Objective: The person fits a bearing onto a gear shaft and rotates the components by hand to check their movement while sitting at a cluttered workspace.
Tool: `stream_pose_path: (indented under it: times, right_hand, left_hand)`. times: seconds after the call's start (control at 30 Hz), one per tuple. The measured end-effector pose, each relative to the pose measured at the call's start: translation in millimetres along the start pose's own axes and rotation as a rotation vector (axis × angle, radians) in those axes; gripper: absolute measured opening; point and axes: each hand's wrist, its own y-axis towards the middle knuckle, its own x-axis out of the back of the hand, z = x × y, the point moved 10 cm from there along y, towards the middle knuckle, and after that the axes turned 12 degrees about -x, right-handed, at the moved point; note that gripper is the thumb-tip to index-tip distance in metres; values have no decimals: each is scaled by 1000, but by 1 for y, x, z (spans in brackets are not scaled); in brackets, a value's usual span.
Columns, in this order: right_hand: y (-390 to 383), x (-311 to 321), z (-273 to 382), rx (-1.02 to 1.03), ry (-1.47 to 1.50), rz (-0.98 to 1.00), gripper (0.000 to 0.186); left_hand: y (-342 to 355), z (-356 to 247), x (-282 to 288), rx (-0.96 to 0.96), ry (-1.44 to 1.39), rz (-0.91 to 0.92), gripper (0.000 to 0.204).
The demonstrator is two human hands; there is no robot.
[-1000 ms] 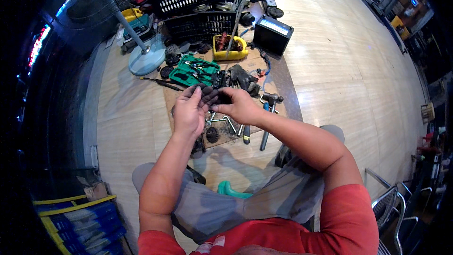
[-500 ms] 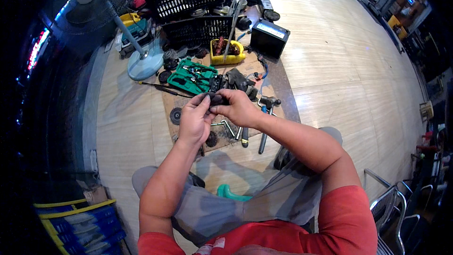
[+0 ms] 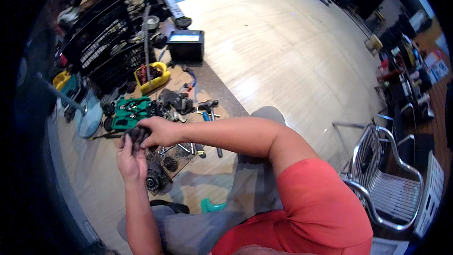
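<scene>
Both hands meet in front of me at the left, over the work spot on the floor. Between them is a small, dark, greasy lump-like part (image 3: 137,135); its exact kind I cannot make out. My left hand (image 3: 131,159) holds it from below and the left, thumb and fingers pointing up. From the right, my right hand (image 3: 162,131) pinches it with bent fingers. Just beyond lies an open green tool case (image 3: 123,114) with tools in it. Below the hands are a dark round toothed part (image 3: 170,163) and a larger round metal part (image 3: 153,180).
A hammer (image 3: 211,107) and a yellow-black handled tool (image 3: 200,151) lie right of the hands. Farther off stand a yellow cut-open container (image 3: 161,81), a black battery (image 3: 186,47), black crates (image 3: 85,42) and a fan stand (image 3: 88,118). A metal chair (image 3: 391,193) is at the right.
The view has swung to the right, so the floor things sit farther left in it. Both hands still hold the dark part together, and the metal chair shows more fully.
</scene>
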Motion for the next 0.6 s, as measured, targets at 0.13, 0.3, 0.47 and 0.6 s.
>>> stream_pose_path:
  times: [0.13,0.3,0.47,0.6]
  right_hand:
    - [-16,1,-7,-108,3,-47,31]
    - [-12,-12,-23,-180,94,51,22]
    - [-13,-25,-32,-115,234,93,21]
    - [-14,-24,-26,-26,73,87,22]
  left_hand:
    - [-3,-5,3,-17,-23,-4,22]
    - [6,-17,15,-78,-25,-24,22]
    - [8,-21,12,-74,-32,-63,21]
    - [6,-18,13,-18,-47,66,22]
